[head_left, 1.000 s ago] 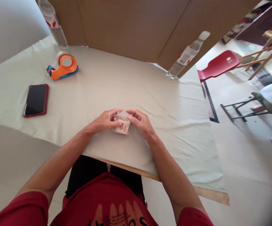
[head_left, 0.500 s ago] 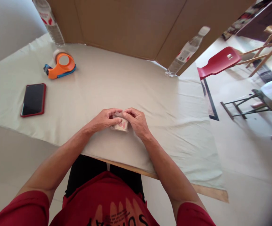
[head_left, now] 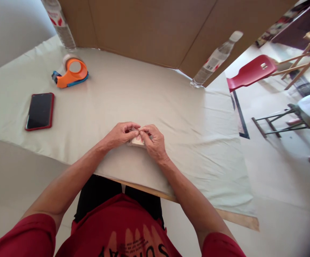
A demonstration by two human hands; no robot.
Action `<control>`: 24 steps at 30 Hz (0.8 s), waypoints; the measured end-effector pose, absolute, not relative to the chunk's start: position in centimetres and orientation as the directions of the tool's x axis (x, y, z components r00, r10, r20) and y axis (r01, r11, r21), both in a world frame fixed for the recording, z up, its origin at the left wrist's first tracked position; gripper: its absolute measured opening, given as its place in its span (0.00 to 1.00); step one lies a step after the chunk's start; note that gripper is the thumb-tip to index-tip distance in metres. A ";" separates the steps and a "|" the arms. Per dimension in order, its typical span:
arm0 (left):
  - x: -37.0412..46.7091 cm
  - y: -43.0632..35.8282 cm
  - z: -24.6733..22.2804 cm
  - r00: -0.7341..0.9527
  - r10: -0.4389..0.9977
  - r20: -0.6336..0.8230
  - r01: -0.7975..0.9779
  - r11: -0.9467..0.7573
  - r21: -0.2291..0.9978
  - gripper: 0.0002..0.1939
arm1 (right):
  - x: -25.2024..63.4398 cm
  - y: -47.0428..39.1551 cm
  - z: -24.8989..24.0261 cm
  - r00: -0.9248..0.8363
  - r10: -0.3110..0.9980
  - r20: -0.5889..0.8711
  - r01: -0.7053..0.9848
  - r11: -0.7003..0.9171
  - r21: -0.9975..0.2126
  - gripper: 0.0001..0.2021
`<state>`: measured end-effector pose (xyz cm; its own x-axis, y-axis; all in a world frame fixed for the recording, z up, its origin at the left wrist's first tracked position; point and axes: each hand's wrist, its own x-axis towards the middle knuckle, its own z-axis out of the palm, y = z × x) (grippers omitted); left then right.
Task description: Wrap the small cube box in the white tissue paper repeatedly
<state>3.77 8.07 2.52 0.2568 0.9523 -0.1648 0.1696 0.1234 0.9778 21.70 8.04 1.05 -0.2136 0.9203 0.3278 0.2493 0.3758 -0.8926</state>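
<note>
Packet [head_left: 138, 142]: small, red-printed; rests on the cloth [head_left: 133, 96] near the front edge of the table [head_left: 240, 218], between both hands.
Left hand [head_left: 119, 135]: thumb and fingers closed on the packet, apparently steadying it.
Right hand [head_left: 155, 143]: thumb and forefinger pinched on its upper edge; exact hold hidden.
Tape dispenser [head_left: 69, 79], phone [head_left: 40, 111]: well apart, left.
Bottles [head_left: 61, 30] [head_left: 211, 65]: beside the cardboard panel [head_left: 144, 28], probably bracing it.
Surface: pale cloth, creased.
Room: red chair [head_left: 254, 72], pale floor [head_left: 278, 185].
</note>
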 end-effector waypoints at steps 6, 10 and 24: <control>3.2 7.7 3.2 0.255 0.951 -0.177 0.163 0.138 0.977 0.20 | 21.5 8.2 0.7 -0.190 0.922 0.336 0.281 0.379 -0.881 0.06; 3.3 7.7 3.3 0.243 0.951 -0.194 0.152 0.160 0.975 0.17 | 21.7 8.3 0.7 -0.223 0.930 0.292 0.254 0.345 -0.903 0.05; 3.3 7.7 3.7 0.233 0.951 -0.203 0.170 0.166 0.971 0.15 | 25.0 9.1 1.8 -0.595 0.698 0.398 0.462 0.702 -0.542 0.14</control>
